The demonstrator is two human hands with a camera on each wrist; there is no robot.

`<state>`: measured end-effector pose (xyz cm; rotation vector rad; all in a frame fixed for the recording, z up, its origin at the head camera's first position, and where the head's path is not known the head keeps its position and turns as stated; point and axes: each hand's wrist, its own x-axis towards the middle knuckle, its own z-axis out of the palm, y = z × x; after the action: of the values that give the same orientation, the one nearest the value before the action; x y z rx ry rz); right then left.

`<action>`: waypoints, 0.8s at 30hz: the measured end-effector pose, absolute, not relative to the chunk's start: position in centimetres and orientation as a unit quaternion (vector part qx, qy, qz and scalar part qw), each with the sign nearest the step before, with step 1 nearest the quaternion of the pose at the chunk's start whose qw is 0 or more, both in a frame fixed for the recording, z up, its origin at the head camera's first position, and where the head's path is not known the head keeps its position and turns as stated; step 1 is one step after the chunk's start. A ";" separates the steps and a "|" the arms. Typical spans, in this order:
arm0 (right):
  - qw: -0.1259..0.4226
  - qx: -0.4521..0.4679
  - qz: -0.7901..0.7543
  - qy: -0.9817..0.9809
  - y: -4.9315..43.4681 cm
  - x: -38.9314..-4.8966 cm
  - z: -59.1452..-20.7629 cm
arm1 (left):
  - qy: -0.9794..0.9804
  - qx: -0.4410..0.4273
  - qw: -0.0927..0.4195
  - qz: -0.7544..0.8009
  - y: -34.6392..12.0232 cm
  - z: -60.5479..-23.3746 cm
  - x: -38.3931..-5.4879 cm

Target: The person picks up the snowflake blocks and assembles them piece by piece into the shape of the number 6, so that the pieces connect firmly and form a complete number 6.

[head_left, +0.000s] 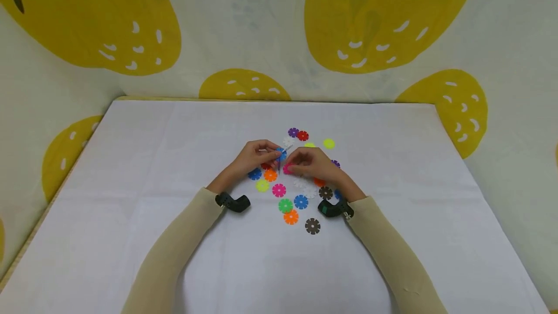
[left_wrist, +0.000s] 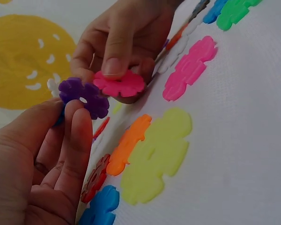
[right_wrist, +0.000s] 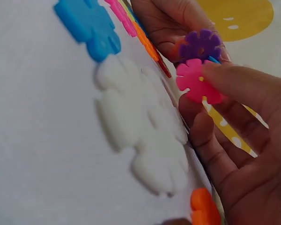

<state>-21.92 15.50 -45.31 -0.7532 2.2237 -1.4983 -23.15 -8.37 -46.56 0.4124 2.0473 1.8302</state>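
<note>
Where the right hand (head_left: 311,162) pinches, pink disc (right_wrist: 191,84), flat, notched (flower-like).

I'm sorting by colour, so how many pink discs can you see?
2: one pink disc pinched in the right hand, a second pink disc on the tabletop, just above the green disc in the head view. Others may be hidden.

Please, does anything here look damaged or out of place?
Nothing stands out. Loose discs lie scattered, some overlapping, with no damage where visible. The left hand holds a disc cluster, the right hand a pink disc.
</note>
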 end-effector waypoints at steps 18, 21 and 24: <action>0.099 -0.049 -0.648 0.754 15.7 -22.1 -45.2 | 0.727 0.136 0.174 0.650 -8.4 -46.6 -23.3; 0.105 -0.020 -0.677 0.728 15.7 -22.1 -45.1 | 0.734 0.131 0.173 0.643 -8.4 -46.5 -23.2; 0.111 -0.008 -0.706 0.699 15.5 -22.1 -44.8 | 0.733 0.128 0.173 0.645 -8.4 -46.6 -23.3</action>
<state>-22.08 15.49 -44.80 -0.0227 2.0540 -2.0745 -23.26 -8.39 -46.56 0.3628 2.0800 1.8303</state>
